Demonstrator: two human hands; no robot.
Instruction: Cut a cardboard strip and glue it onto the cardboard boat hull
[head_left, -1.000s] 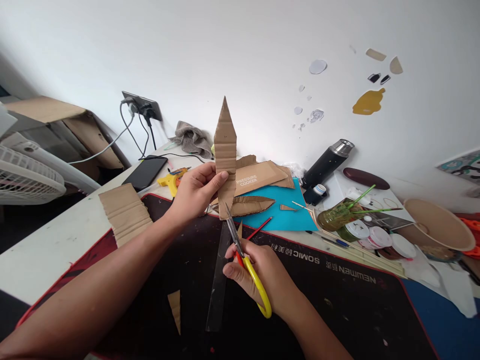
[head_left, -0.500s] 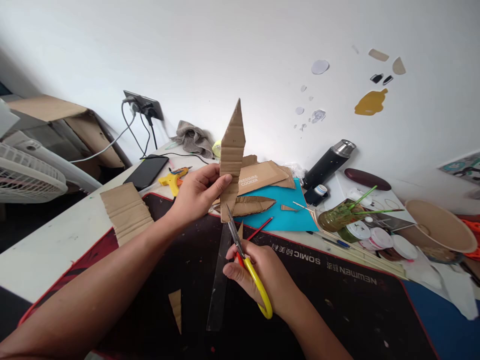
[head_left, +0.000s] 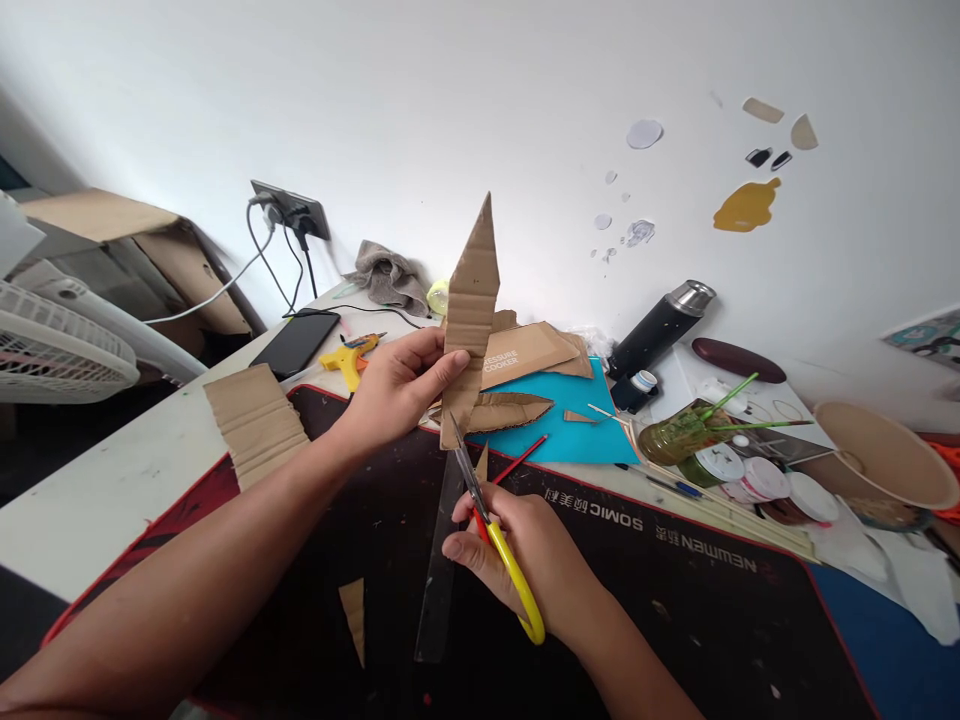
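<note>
My left hand (head_left: 399, 385) grips a long pointed strip of corrugated cardboard (head_left: 471, 300) and holds it upright above the desk, its tip leaning slightly right. My right hand (head_left: 525, 565) is closed on yellow-handled scissors (head_left: 495, 545), whose blades point up at the strip's lower end. A small cardboard offcut (head_left: 481, 462) sits beside the blades. Under both hands lies a black desk mat (head_left: 675, 620) with a clear ruler (head_left: 441, 560) on it.
A ridged cardboard sheet (head_left: 255, 420) lies left. Behind are a phone (head_left: 296, 342), yellow glue gun (head_left: 346, 357), cardboard pieces on blue paper (head_left: 570, 420), a black flask (head_left: 658, 325), a jar with green sticks (head_left: 682, 432), lids and a paper bowl (head_left: 885, 455). A fan (head_left: 52, 345) stands far left.
My left hand has tilted the cardboard strip's tip to the right. The scissors and my right hand stay almost in place at the strip's lower end.
</note>
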